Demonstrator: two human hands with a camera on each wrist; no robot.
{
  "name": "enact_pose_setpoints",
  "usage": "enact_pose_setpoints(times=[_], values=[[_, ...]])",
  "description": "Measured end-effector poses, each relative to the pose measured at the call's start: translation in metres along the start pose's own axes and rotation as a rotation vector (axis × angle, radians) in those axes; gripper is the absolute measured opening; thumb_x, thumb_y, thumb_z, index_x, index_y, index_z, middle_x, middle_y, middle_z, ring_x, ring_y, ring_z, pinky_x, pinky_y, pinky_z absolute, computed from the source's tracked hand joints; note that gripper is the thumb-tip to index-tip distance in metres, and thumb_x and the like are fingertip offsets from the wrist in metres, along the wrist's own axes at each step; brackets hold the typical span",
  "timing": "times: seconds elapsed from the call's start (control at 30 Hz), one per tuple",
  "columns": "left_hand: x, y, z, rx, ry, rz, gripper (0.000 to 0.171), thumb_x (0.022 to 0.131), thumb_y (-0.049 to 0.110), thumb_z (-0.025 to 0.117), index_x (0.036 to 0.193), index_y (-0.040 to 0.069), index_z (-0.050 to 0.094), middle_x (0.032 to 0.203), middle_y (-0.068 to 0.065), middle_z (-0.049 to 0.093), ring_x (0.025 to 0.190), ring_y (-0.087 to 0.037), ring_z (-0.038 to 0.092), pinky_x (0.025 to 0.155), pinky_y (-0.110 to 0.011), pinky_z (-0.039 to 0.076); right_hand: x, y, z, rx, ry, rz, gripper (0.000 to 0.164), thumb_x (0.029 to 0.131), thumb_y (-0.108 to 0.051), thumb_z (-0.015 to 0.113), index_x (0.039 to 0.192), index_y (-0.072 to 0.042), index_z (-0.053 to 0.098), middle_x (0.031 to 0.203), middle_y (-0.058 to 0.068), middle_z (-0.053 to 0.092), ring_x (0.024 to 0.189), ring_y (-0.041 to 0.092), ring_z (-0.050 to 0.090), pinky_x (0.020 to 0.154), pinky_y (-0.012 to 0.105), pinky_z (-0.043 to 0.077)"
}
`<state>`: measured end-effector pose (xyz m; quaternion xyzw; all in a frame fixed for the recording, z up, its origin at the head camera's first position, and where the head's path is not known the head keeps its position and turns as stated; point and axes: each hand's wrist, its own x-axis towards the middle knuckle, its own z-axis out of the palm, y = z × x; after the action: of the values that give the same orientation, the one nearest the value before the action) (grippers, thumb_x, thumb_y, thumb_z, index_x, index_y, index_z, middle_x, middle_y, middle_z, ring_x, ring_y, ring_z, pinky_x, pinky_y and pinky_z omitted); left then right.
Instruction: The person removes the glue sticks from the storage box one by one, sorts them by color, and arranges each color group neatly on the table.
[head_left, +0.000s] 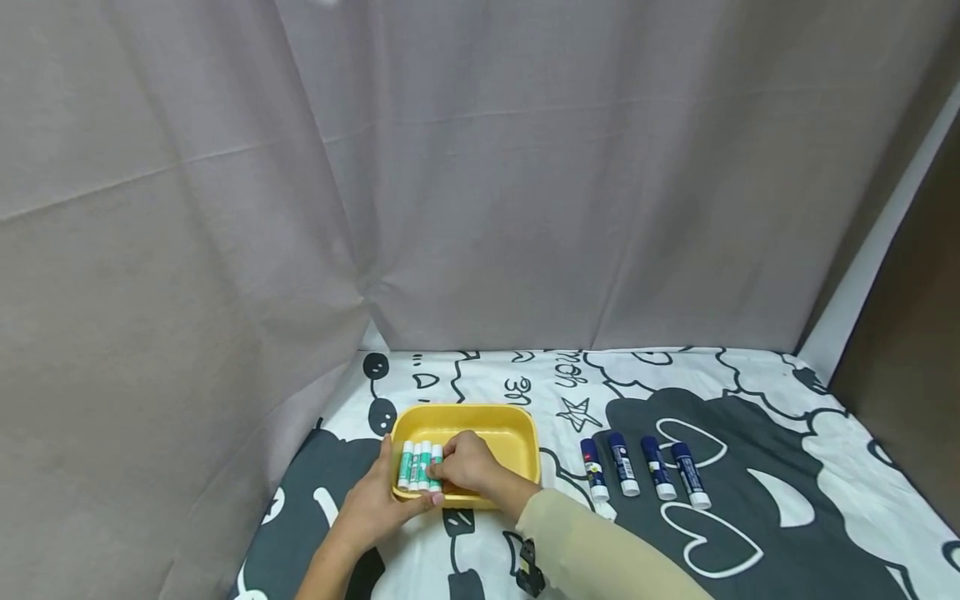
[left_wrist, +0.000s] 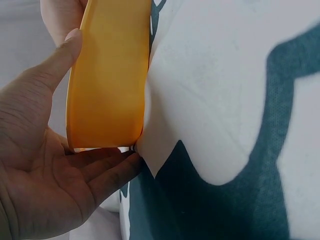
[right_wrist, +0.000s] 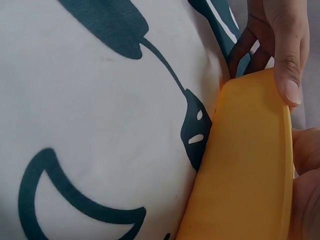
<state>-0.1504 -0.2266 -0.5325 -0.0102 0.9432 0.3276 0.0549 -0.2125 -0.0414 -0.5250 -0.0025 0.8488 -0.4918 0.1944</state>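
A grey curtain hangs behind a desk covered by a white cloth with dark cartoon shapes [head_left: 750, 433]. Near the desk's front left part sits a shallow yellow plastic tray [head_left: 517, 433]. Inside it, at its left end, four green-and-white glue sticks [head_left: 420, 465] lie side by side. The right hand [head_left: 468, 462] rests inside the tray with curled fingers on the green sticks; whether it pinches one, I cannot tell. The left hand [head_left: 375, 500] holds the tray's near left corner, thumb [left_wrist: 62, 55] on the rim and straight fingers [left_wrist: 105, 170] against the outer wall at the cloth. To the right of the tray, well apart from it, four blue-and-white glue sticks [head_left: 645, 468] lie in a row on the cloth.
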Motion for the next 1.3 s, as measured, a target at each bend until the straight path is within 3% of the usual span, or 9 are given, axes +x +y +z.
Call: enact_pose_setpoints(times=[0.47, 0.73, 0.9, 1.13, 1.3], values=[[-0.002, 0.007, 0.000, -0.001, -0.004, 0.018, 0.148, 0.077, 0.077, 0.089, 0.176, -0.001, 0.010, 0.172, -0.029, 0.044, 0.145, -0.048, 0.061, 0.114, -0.065, 0.055, -0.008, 0.007, -0.019, 0.027, -0.013, -0.008, 0.018, 0.096, -0.009, 0.084, 0.108, 0.001, 0.075, 0.099, 0.009, 0.073, 0.085, 0.019, 0.071, 0.069, 0.028, 0.061], [-0.002, 0.008, -0.001, -0.005, 0.000, 0.027, 0.145, 0.080, 0.075, 0.089, 0.176, -0.001, 0.011, 0.174, -0.027, 0.042, 0.147, -0.048, 0.060, 0.114, -0.066, 0.054, -0.017, 0.008, -0.045, -0.022, -0.010, -0.015, 0.035, 0.099, -0.016, 0.084, 0.126, 0.004, 0.074, 0.104, 0.009, 0.074, 0.084, 0.019, 0.073, 0.074, 0.030, 0.064], [0.000, 0.009, -0.002, -0.002, -0.010, 0.007, 0.144, 0.080, 0.076, 0.088, 0.177, 0.002, 0.010, 0.175, -0.027, 0.040, 0.148, -0.049, 0.058, 0.115, -0.067, 0.053, -0.029, 0.008, -0.063, -0.046, -0.009, -0.034, 0.038, 0.099, -0.016, 0.084, 0.129, 0.004, 0.073, 0.095, 0.008, 0.074, 0.079, 0.019, 0.076, 0.072, 0.031, 0.066], [0.000, 0.008, -0.004, 0.020, -0.018, -0.033, 0.145, 0.080, 0.077, 0.087, 0.178, 0.005, 0.008, 0.175, -0.027, 0.040, 0.149, -0.052, 0.056, 0.116, -0.071, 0.051, -0.049, 0.005, -0.086, -0.154, 0.022, -0.095, 0.053, 0.098, -0.020, 0.086, 0.141, 0.004, 0.068, 0.090, 0.004, 0.070, 0.073, 0.015, 0.071, 0.063, 0.023, 0.051], [-0.002, 0.006, -0.003, 0.010, -0.015, -0.023, 0.144, 0.080, 0.076, 0.087, 0.178, 0.005, 0.008, 0.175, -0.027, 0.041, 0.148, -0.052, 0.056, 0.116, -0.070, 0.051, -0.068, 0.009, -0.100, -0.161, 0.043, -0.120, 0.055, 0.096, -0.017, 0.088, 0.143, 0.004, 0.067, 0.094, 0.005, 0.068, 0.072, 0.014, 0.070, 0.063, 0.024, 0.057]])
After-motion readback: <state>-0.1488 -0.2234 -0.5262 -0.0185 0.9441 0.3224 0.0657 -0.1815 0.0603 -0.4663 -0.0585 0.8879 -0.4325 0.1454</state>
